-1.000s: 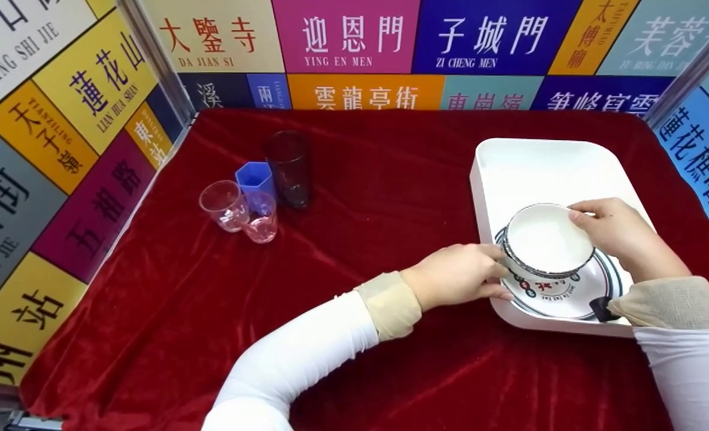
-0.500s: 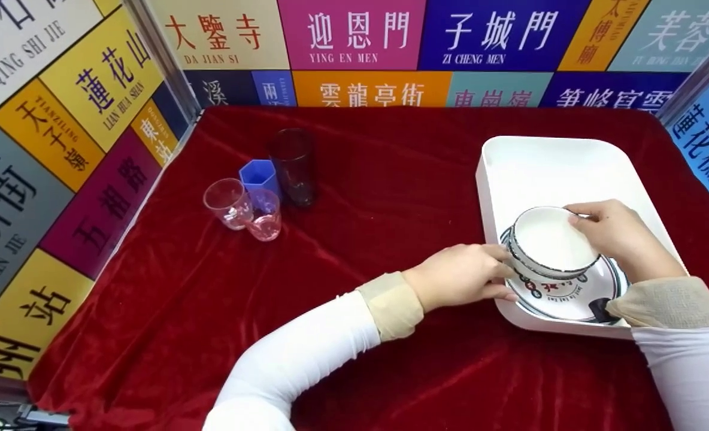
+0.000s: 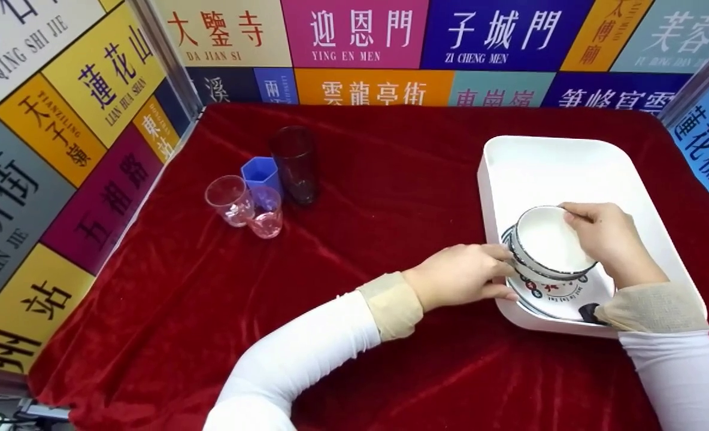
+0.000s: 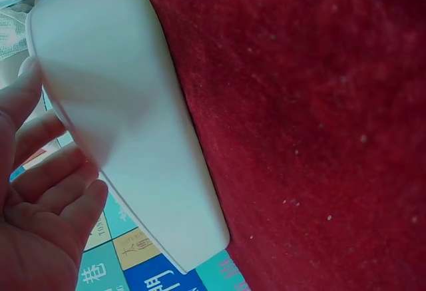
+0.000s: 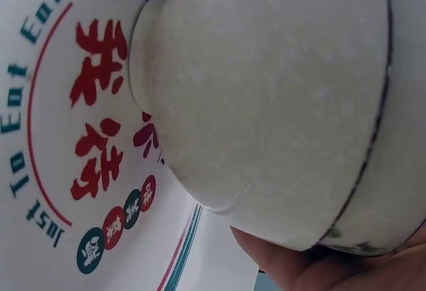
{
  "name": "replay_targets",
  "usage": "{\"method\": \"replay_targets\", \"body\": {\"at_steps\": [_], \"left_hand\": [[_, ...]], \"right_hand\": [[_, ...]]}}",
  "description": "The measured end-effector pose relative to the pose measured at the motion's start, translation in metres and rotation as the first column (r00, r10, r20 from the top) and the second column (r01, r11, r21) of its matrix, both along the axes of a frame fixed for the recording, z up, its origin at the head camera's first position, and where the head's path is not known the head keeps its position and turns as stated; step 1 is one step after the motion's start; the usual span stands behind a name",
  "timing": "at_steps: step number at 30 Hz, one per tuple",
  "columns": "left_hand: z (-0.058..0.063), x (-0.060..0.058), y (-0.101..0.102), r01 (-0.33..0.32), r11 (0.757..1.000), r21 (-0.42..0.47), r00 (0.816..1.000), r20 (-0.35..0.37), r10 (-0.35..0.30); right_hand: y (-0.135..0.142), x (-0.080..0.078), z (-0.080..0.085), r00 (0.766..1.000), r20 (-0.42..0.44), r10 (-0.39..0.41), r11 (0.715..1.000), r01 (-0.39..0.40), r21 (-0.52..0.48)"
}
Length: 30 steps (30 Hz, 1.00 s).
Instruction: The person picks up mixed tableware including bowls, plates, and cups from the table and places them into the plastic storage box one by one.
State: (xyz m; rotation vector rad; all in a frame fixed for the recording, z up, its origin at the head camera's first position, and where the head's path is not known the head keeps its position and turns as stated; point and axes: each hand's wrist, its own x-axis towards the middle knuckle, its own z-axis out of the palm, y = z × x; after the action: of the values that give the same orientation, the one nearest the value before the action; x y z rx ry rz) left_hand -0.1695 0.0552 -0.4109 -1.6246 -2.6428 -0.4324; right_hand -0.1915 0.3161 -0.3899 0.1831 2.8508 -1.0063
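A white bowl (image 3: 552, 239) with a dark rim is nested in another bowl (image 5: 266, 104), whose foot is over the printed plate (image 3: 561, 299). The plate lies in the white tray (image 3: 558, 170) at the right of the table. My right hand (image 3: 607, 236) pinches the far right of the top bowl's rim, thumb inside. My left hand (image 3: 465, 272) is at the tray's near left wall, its loosely bent fingers reaching over the rim beside the bowls. The left wrist view shows this hand (image 4: 50, 184) along the tray's edge (image 4: 126, 118), fingertips partly hidden.
At the back left of the red cloth (image 3: 378, 179) stand a clear cup (image 3: 232, 200), a pink-bottomed cup (image 3: 266, 218), a blue hexagonal cup (image 3: 260, 173) and a tall dark glass (image 3: 296, 164). Printed panels (image 3: 354, 36) stand behind and at the sides.
My right hand and wrist have shifted slightly left, still on the bowl rim. My left hand stays in place. The head view has shifted a little, moving the cups and tray slightly rightward in it.
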Motion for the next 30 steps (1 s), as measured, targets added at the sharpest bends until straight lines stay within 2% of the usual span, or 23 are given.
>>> {"method": "replay_targets", "body": {"at_steps": [8,14,19,26,30], "left_hand": [[-0.005,0.0,-0.001,0.032,0.999,0.007,0.999,-0.022,-0.032],[-0.002,-0.001,-0.004,0.033,0.999,-0.005,0.999,-0.016,-0.033],[-0.004,-0.003,-0.009,0.051,0.998,0.028,0.998,-0.025,-0.05],[-0.003,-0.006,-0.021,-0.007,0.997,0.073,1.0,0.005,0.006],[-0.002,-0.008,-0.026,-0.022,0.997,0.069,1.0,-0.019,0.024]], "right_hand": [[0.001,0.004,-0.002,0.999,0.014,0.043,0.996,-0.042,-0.081],[0.001,0.004,0.008,0.999,0.015,0.041,0.989,-0.038,-0.141],[-0.002,0.008,0.017,1.0,0.002,0.027,0.985,-0.026,-0.171],[-0.008,0.011,0.027,1.0,0.0,0.029,0.985,-0.029,-0.172],[-0.01,0.012,0.028,0.999,0.003,0.035,0.986,-0.034,-0.161]]}}
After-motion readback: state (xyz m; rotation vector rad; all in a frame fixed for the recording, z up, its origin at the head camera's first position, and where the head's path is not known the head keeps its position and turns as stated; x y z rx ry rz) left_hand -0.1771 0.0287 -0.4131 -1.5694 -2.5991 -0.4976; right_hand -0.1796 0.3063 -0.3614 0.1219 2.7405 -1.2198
